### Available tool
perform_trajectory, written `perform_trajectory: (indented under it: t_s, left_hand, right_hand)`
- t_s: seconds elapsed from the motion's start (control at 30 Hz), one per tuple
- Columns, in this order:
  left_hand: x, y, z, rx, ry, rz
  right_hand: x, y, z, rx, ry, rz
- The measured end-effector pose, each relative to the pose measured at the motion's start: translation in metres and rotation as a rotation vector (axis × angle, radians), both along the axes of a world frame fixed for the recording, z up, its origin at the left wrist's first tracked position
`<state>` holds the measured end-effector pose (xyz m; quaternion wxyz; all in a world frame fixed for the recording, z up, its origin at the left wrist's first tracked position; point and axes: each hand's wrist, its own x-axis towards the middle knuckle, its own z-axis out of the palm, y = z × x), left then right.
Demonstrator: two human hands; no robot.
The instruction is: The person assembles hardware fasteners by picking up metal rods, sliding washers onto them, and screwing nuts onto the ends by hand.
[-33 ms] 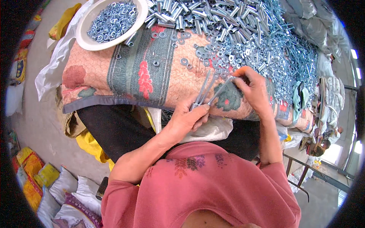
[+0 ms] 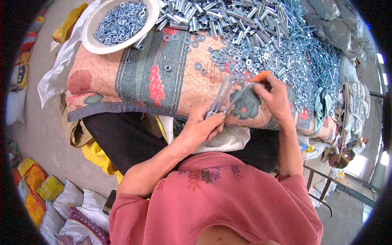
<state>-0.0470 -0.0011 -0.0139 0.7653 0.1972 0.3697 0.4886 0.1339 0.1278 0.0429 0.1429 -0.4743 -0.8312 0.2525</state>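
My left hand (image 2: 207, 123) is closed round the lower ends of several thin metal rods (image 2: 221, 94), which fan out up and to the right. A short shiny tube-like piece shows at its fingers. My right hand (image 2: 270, 90) pinches the upper end of the rightmost rod; any small part between the fingertips is too blurred to make out. Just beyond both hands, loose flat washers (image 2: 198, 65) lie on a patterned quilted cloth (image 2: 163, 81). Behind them is a heap of short metal tubes (image 2: 216, 18), and to the right a pile of small metal parts (image 2: 300, 65).
A pale round bowl (image 2: 92, 45) of small metal rings stands at the far left of the cloth. Long thin rods (image 2: 322, 45) are heaped at the far right. White sacks (image 2: 87, 200) and pillows lie on the floor at the lower left. A metal frame (image 2: 326, 188) stands at right.
My right fingertips have shifted very slightly at the end of the rod. My left hand and the rods in it stay in place.
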Motion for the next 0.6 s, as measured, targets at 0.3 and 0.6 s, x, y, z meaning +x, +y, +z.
perform_trajectory:
  t_s: [0.3,0.6]
  left_hand:
    - [0.000,0.002,0.005,0.149,0.225,-0.079]
    - [-0.004,0.003,0.004,0.101,0.234,-0.152]
  right_hand:
    - [0.006,-0.013,-0.004,-0.740,0.636,-0.187]
    - [0.009,-0.024,-0.005,-0.691,0.763,-0.251]
